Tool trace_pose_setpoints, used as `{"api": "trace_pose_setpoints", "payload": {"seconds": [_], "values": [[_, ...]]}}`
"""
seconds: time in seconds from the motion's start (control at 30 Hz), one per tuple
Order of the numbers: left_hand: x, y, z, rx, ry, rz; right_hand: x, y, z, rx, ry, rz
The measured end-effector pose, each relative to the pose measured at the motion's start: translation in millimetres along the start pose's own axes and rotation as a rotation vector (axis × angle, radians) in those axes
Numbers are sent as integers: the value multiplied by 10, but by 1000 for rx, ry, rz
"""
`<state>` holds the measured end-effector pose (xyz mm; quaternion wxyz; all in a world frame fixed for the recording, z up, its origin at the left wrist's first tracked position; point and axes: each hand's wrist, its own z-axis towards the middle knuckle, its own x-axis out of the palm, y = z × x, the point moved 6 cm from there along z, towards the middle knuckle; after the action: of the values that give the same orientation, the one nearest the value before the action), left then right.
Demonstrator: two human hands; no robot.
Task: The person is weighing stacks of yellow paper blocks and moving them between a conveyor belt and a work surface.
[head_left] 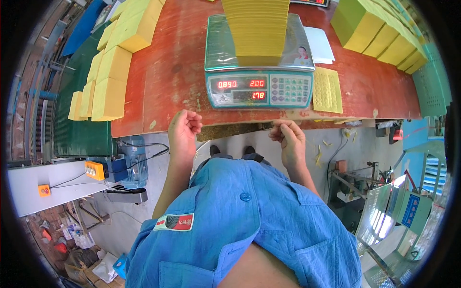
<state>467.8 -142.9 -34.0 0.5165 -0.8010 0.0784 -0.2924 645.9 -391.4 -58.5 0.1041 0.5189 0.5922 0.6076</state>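
My left hand (pixel 185 128) is raised just at the front edge of the red table, its fingers half curled and apart, with nothing in them. Across from it, my right hand (pixel 288 139) hovers by the same edge, fingers curled in against the thumb and no object showing. Between and beyond both hands stands a teal and silver digital scale (pixel 260 90) with lit red figures and a keypad. A tall stack of yellow paper sheets (pixel 257 33) rests on its pan. Neither hand touches the scale or the stack.
Yellow paper stacks line the table (pixel 165 72) at left (pixel 109 91) and right (pixel 379 33). A yellow embossed sheet (pixel 327 90) and white paper (pixel 319 44) lie beside the scale. A green surface (pixel 79 132) adjoins at left; a metal-framed machine (pixel 403 209) stands at lower right.
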Motion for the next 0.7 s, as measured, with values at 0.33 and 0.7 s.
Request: {"api": "trace_pose_setpoints", "payload": {"seconds": [0.33, 0.7], "values": [[-52, -56, 130, -18, -17, 8, 96, -167, 45, 58, -19, -40], [-371, -417, 653, 0, -7, -45, 1292, -477, 281, 198, 393, -293]]}}
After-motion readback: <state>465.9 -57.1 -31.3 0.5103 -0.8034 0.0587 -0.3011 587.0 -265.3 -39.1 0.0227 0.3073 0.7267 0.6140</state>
